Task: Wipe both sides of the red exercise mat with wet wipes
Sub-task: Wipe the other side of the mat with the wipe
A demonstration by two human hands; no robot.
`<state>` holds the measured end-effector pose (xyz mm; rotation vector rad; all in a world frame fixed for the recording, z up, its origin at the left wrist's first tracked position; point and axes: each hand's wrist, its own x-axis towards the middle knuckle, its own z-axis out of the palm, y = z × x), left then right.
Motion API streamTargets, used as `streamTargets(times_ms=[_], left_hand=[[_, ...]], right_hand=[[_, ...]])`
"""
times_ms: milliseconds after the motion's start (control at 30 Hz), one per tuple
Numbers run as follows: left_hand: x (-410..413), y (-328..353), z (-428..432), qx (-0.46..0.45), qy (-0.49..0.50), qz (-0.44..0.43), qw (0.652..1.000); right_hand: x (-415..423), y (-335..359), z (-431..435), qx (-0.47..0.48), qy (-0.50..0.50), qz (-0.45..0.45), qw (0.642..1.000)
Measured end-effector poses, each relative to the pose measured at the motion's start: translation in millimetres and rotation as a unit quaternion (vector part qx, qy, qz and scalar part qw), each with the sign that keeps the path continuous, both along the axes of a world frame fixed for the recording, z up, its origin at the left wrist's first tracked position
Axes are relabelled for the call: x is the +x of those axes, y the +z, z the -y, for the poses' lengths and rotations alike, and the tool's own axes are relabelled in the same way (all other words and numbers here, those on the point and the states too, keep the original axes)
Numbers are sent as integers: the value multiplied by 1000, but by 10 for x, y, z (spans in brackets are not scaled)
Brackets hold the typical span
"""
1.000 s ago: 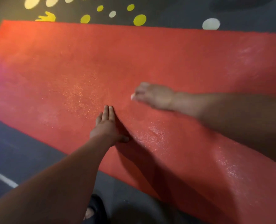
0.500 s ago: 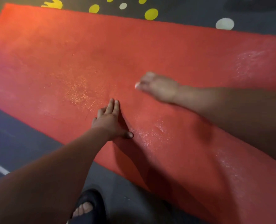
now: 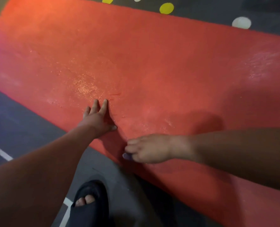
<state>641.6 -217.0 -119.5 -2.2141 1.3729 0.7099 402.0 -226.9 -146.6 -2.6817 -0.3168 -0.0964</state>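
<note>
The red exercise mat point(image 3: 152, 63) lies flat on the dark floor and fills most of the view, with wet shiny patches on it. My left hand point(image 3: 98, 118) presses flat on the mat near its front edge, fingers straight and spread. My right hand point(image 3: 149, 148) is lower right of it, close to the mat's front edge, with its fingers curled round a small wad of wet wipe point(image 3: 127, 156). Only a pale tip of the wipe shows under the fingers.
The dark floor point(image 3: 21, 125) in front of the mat has white lines. Yellow and white dots point(image 3: 166, 8) mark the floor beyond the mat's far edge. My foot in a black slide sandal point(image 3: 90, 203) stands just before the mat.
My right hand with the wipe has swept from the mat's middle toward me, to the front edge. My left hand stays pressed in the same spot. The view has shifted forward.
</note>
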Motion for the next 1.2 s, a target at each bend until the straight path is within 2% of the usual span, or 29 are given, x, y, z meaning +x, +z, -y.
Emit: streamTargets(times_ms=[67, 133, 200, 267, 333, 433, 467, 533, 600, 633, 733, 800, 867, 967, 1067, 1100, 1133, 1200], left_hand=[[0, 12, 11, 5, 5, -1, 1000], [-5, 6, 11, 5, 11, -3, 1000], [-2, -7, 5, 8, 16, -5, 1000], [3, -18, 13, 9, 18, -7, 1000], [-4, -20, 27, 17, 16, -5, 1000], [-16, -31, 53, 23, 13, 0, 1000], [-14, -31, 58, 24, 14, 1, 1000], [5, -51, 60, 21, 15, 3, 1000], [23, -61, 50, 22, 16, -1, 1000], [26, -66, 41, 20, 13, 0, 1000], [14, -7, 37, 29, 0, -5, 1000], [-1, 94, 64, 32, -14, -12, 999], [41, 183, 64, 22, -5, -30, 999], [244, 203, -98, 12, 1, 3, 1000], [405, 166, -294, 41, -10, 38, 998], [427, 166, -326, 59, -30, 48, 997], [464, 173, -363, 63, -32, 48, 996], [639, 93, -418, 35, -3, 46, 998]], right_hand=[[-40, -69, 407, -59, -51, 27, 997], [-156, -146, 965, -130, -167, 17, 977], [-283, -100, 1345, -115, -357, 3, 927], [-376, -87, 1419, -100, -440, 12, 892], [-405, -118, 1099, -85, -410, 3, 908], [-534, -100, 315, 2, -222, -2, 975], [-600, -65, 114, 9, -157, -8, 988], [-660, 119, 19, 9, -109, -41, 993], [-659, 127, 304, -6, -137, -38, 990], [-654, 77, 513, -13, -183, -40, 982], [-551, 13, 1144, -50, -368, -30, 928], [-448, -2, 1425, -76, -418, -30, 905], [-252, 56, 1519, -53, -438, -31, 897], [136, 116, 1445, 13, -463, -33, 886], [485, 32, 1237, 33, -575, -35, 817], [560, 13, 1091, 32, -579, -38, 814], [636, -14, 888, 34, -539, -36, 841], [734, -13, 389, 44, -374, -9, 926]])
